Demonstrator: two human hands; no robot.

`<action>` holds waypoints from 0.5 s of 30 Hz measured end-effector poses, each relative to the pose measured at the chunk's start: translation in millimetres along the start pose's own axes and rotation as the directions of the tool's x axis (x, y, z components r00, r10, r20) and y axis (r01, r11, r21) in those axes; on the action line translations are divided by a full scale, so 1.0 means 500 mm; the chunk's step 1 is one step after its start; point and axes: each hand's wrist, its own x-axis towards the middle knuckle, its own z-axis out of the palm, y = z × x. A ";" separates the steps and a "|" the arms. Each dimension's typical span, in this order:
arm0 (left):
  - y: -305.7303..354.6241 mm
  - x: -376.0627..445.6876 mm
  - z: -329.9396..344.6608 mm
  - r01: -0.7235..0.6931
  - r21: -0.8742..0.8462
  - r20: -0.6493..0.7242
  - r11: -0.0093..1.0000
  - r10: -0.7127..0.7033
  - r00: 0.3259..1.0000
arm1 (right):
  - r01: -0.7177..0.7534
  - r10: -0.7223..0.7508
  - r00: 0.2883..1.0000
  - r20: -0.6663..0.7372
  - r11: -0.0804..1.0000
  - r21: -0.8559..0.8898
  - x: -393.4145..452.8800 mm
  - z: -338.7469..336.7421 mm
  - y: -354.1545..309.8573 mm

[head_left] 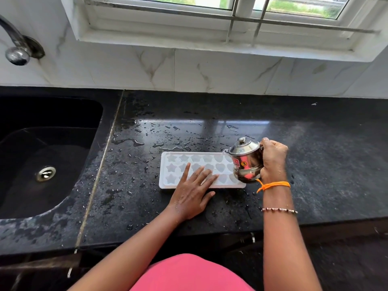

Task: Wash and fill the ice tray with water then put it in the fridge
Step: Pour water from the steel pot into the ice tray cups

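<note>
A white ice tray (174,172) with star and heart shaped cells lies flat on the black counter (315,164). My left hand (194,194) rests on it, palm down, fingers spread over the middle cells and the near rim. My right hand (273,160) grips the handle of a small lidded steel pot (246,158). The pot is tilted to the left, its spout over the tray's right end cells. Whether water is flowing I cannot tell.
A black sink (46,156) with a steel drain (45,173) is set into the counter at the left, under a tap (17,45) on the tiled wall. Water drops lie scattered on the counter around and behind the tray. A window runs above the wall.
</note>
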 end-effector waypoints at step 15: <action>0.000 0.000 0.001 0.002 -0.007 0.003 1.000 -0.002 1.000 | -0.012 0.011 1.000 0.013 0.997 0.076 -0.014 -0.004 -0.017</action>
